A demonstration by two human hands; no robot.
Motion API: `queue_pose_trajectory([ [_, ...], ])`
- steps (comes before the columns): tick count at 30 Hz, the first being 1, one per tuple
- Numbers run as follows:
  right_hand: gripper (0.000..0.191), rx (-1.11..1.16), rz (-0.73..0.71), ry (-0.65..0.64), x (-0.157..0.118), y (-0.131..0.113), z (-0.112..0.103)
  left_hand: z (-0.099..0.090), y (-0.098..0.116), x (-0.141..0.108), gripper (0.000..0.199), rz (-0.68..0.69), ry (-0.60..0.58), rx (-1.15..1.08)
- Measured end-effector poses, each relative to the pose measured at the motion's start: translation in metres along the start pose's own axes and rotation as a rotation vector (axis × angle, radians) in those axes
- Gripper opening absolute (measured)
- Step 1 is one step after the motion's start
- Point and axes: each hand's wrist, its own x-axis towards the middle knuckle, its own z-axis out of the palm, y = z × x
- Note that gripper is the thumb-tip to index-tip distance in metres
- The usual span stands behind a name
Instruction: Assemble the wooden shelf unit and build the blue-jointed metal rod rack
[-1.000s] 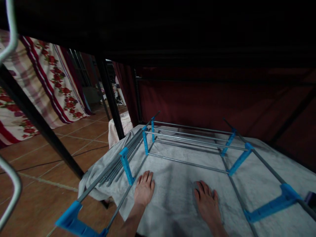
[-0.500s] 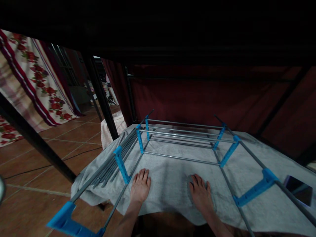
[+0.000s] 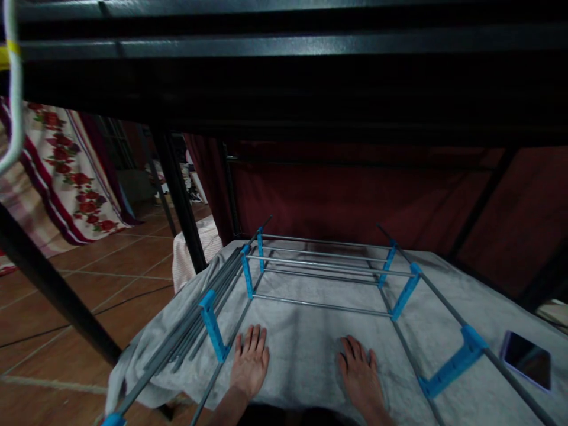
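My left hand [image 3: 249, 364] lies flat on the grey cloth [image 3: 302, 355], fingers stretched out, just right of a blue plastic bracket [image 3: 213, 328]. My right hand [image 3: 358, 370] rests palm down on the same cloth, fingers apart, holding nothing. Around and beyond both hands stands a rack frame of grey metal tubes [image 3: 319, 303] joined by blue brackets. Another blue bracket [image 3: 452, 364] is at the right side. Crossbars link the two sides at the far end; the near end has none between the hands.
Loose grey tubes [image 3: 195, 322] lie in a bundle along the left edge. A phone [image 3: 527, 361] is on the cloth at right. Black metal posts [image 3: 180, 207] and a low overhead frame [image 3: 284, 47] surround the surface. A dark red curtain [image 3: 346, 201] hangs behind.
The view has tilted up, so the rack and hands sit lower and more of the overhead frame shows. Both hands still rest flat on the cloth.
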Motion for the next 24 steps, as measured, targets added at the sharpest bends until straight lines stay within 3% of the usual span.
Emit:
queue_pose_trajectory([
  [4, 0.044, -0.004, -0.001, 0.000, 0.001, 0.000, -0.002, -0.005, 0.002, 0.002, 0.057, 0.000, -0.012, -0.007],
  [12, 0.044, 0.049, 0.056, 0.005, 0.003, -0.002, -0.003, -0.009, 0.000, 0.018, 0.060, -0.023, -0.301, -0.032],
  [24, 0.050, 0.025, 0.082, -0.015, 0.003, 0.000, 0.000, -0.019, -0.002, 0.026, 0.059, 0.025, -0.431, -0.083],
])
